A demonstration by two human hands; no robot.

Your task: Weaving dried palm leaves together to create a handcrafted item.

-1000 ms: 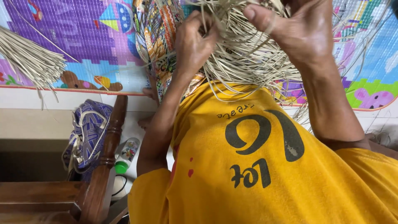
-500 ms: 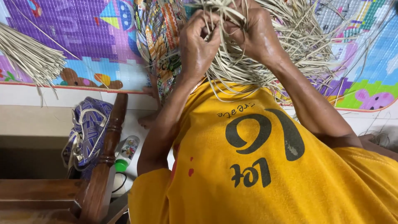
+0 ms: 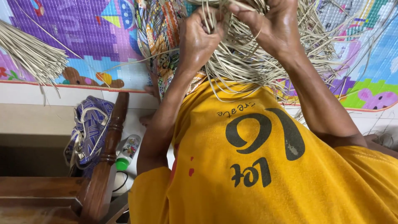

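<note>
A tangled mass of pale straw strips [image 3: 248, 62] hangs in front of my chest, above my yellow shirt [image 3: 257, 157]. My left hand [image 3: 199, 39] is closed around a few of these strips near the top of the view. My right hand [image 3: 269, 25] grips other strips right beside it, the two hands almost touching. A patterned multicoloured cloth [image 3: 159, 37] lies over my lap, just left of my left hand. The top of the straw work is cut off by the frame edge.
A separate bundle of straight straw strips [image 3: 29, 54] lies at the left on a colourful play mat [image 3: 83, 37]. A dark wooden post [image 3: 107, 153], a purple patterned bag [image 3: 87, 128] and a small green-capped bottle [image 3: 126, 153] sit at lower left on the pale floor.
My right hand dropped from upper right to meet the left hand at the strips, then both lifted slightly. The loose strands shifted with them.
</note>
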